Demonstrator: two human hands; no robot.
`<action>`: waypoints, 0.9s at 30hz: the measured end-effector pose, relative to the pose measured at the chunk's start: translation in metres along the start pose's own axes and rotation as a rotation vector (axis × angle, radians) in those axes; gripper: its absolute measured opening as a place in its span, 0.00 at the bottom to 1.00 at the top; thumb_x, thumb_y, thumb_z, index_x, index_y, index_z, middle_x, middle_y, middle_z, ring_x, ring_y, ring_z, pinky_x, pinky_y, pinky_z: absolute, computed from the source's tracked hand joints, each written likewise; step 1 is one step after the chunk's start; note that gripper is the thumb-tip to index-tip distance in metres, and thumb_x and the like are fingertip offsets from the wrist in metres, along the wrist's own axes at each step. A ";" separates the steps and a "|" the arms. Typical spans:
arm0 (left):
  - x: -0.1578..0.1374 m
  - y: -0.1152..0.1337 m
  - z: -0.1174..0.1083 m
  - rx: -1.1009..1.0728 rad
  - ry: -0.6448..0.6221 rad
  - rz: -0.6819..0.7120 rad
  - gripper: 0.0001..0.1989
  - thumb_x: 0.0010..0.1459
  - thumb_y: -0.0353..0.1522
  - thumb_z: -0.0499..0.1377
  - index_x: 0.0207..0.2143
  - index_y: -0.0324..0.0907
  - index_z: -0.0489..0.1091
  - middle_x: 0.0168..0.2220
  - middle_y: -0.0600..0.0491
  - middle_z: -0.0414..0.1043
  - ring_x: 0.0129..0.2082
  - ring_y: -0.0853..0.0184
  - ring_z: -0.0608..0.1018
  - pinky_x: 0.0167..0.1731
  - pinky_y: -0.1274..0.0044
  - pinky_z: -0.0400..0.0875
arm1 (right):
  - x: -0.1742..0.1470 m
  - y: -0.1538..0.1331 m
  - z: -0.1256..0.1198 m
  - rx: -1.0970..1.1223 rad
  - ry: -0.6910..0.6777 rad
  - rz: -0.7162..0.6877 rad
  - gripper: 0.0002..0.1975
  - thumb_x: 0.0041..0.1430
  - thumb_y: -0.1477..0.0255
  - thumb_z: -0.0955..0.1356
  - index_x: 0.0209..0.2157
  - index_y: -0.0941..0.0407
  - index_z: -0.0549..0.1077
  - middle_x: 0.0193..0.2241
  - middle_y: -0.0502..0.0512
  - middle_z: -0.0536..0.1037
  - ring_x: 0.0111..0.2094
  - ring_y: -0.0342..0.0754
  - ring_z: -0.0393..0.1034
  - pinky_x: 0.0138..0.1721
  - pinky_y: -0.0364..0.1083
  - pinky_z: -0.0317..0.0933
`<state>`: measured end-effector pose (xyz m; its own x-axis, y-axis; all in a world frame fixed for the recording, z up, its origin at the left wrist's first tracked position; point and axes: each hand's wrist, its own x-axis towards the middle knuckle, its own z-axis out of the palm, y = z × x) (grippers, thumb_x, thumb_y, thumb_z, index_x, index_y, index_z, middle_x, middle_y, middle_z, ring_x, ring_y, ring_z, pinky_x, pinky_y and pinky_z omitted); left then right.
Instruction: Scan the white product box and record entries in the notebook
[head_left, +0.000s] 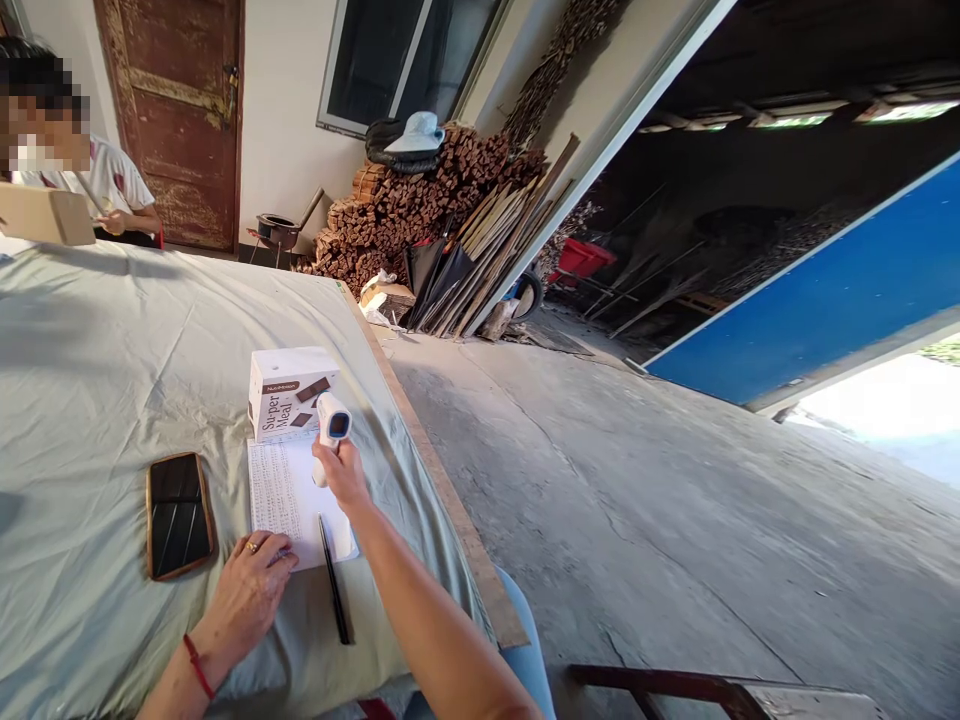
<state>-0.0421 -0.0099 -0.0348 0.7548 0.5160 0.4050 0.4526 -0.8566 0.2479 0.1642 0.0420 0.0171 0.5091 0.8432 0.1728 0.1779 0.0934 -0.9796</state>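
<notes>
My right hand (343, 474) is wrapped round the handle of a white infrared thermometer (327, 425), whose small dark screen faces me. Just beyond it stands a white box (295, 390) printed "Su-per Meal", on the upper end of a sheet of paper (281, 490) with handwritten lines. My left hand (251, 585), with a ring and a red wrist cord, rests its fingers on the paper's lower left corner and holds nothing. Between my hands lies a black pen (334, 580), its upper end over the paper. A phone (180, 515) in a brown case lies left of the paper.
A pale green cloth (97, 400) covers the table, whose wooden edge (420, 440) runs down its right side. At the far left another person (124, 185) sits by a cardboard box (49, 213). Stacked firewood (420, 195) stands against the wall; a dark wooden frame (660, 685) is low at right.
</notes>
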 end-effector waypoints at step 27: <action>0.000 0.000 -0.003 0.012 -0.028 0.032 0.13 0.64 0.24 0.56 0.45 0.45 0.76 0.45 0.51 0.76 0.47 0.62 0.74 0.47 0.69 0.68 | -0.070 0.021 -0.088 -1.065 -0.126 0.186 0.17 0.59 0.66 0.68 0.50 0.55 0.73 0.42 0.59 0.79 0.42 0.55 0.75 0.38 0.46 0.63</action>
<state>-0.0433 -0.0102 -0.0325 0.7818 0.4880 0.3881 0.4333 -0.8728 0.2246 0.2061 -0.0616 -0.0070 0.5239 0.8508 -0.0404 0.7769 -0.4968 -0.3869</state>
